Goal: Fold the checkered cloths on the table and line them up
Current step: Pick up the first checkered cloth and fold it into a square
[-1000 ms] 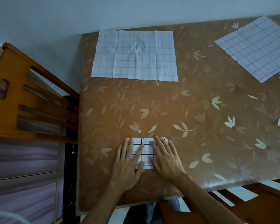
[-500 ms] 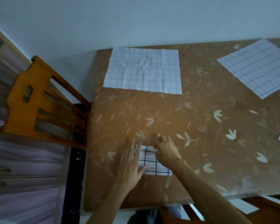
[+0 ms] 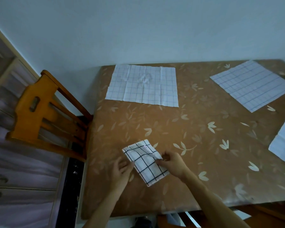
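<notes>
Right grip pinched top layer at rt edge of folded check cloth, left grip at lt edge, hold unclear; cloth near desk front, prob. light, limp, apt to unfold, best taken at corners.

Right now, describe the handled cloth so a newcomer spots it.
On the brown floral table, look front-left, between the left hand and right hand. The small folded white cloth has bold black lines; the flat cloth behind has faint blue ones.
</notes>
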